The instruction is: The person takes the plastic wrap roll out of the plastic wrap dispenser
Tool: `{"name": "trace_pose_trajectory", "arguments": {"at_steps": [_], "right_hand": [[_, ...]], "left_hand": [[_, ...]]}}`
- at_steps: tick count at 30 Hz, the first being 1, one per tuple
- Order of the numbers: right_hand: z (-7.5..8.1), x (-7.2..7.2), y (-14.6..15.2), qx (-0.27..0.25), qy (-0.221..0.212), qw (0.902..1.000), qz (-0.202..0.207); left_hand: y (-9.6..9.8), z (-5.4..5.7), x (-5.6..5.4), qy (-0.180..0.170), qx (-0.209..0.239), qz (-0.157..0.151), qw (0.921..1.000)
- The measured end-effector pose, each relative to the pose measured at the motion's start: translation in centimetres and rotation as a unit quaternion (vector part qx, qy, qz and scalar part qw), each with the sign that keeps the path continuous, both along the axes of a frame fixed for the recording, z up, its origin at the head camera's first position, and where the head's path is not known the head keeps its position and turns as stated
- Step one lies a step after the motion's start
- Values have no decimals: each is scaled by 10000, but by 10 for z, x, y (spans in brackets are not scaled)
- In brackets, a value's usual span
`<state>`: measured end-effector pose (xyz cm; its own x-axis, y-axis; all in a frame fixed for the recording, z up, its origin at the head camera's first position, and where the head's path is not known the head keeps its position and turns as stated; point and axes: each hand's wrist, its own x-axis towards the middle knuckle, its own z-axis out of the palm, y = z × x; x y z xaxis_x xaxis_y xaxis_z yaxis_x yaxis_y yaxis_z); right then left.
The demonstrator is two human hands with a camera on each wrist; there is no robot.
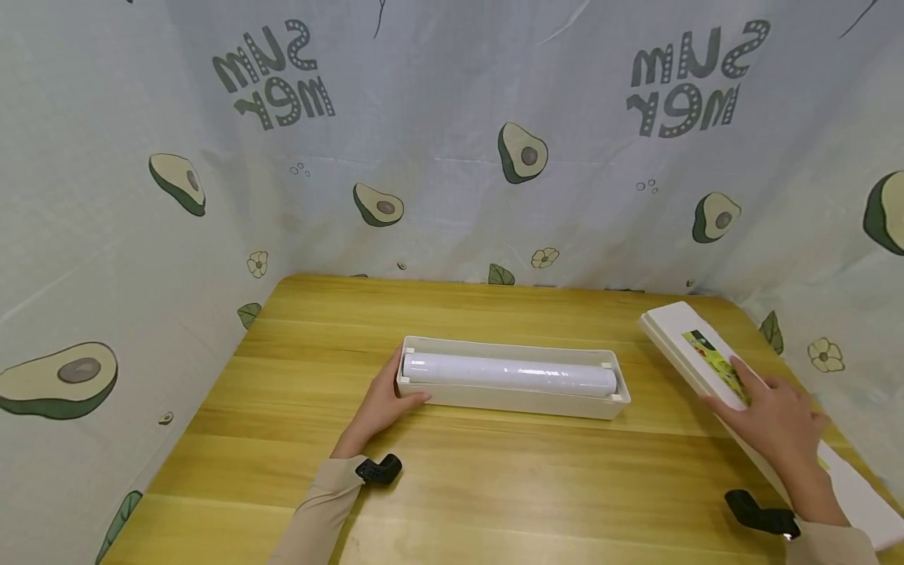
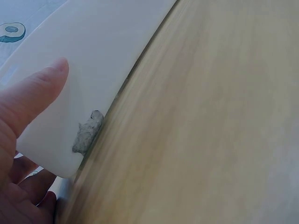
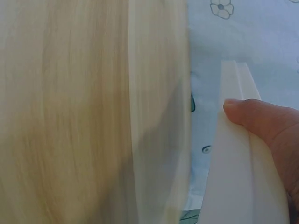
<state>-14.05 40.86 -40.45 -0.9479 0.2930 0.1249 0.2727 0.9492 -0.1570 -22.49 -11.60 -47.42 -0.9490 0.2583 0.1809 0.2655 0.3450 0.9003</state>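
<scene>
A long white plastic box (image 1: pixel 523 400) lies on the wooden table with a shiny white roll of film (image 1: pixel 508 373) inside it. My left hand (image 1: pixel 384 400) grips the box's left end, the thumb on its front wall and the other fingers around the end. In the left wrist view, a grey lump (image 2: pixel 88 133) sticks to the box's lower edge. On the right, my right hand (image 1: pixel 777 416) holds a long white lid (image 1: pixel 674 322) with a green and yellow label (image 1: pixel 713 361). The right wrist view shows the thumb (image 3: pixel 247 112) pressed on the lid's long side.
The wooden table (image 1: pixel 494 486) reaches back to a pale curtain (image 1: pixel 438 102) printed with avocados, which also hangs along both sides. In the right wrist view, the lid is out near the table's right edge (image 3: pixel 184 140).
</scene>
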Motion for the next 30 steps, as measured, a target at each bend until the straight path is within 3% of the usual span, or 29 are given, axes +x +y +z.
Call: {"name": "trace_pose_trajectory", "arguments": {"at_steps": [3,9,12,30], "right_hand": [[-2,2,3,-72,-60,9999,-96],[-4,3,8,-205,-169,9993,-264],[-6,4,10,-197,-186,9989,-379],[-8,5,25,-274,-524,9942,-899]], "left_hand": [[2,5,3,-34,-32,26,10000],[4,31,16,-29,-116,-52,9999],[4,39,20,-30,-132,-69,9999],[5,41,23,-90,-115,-69,9999]]}}
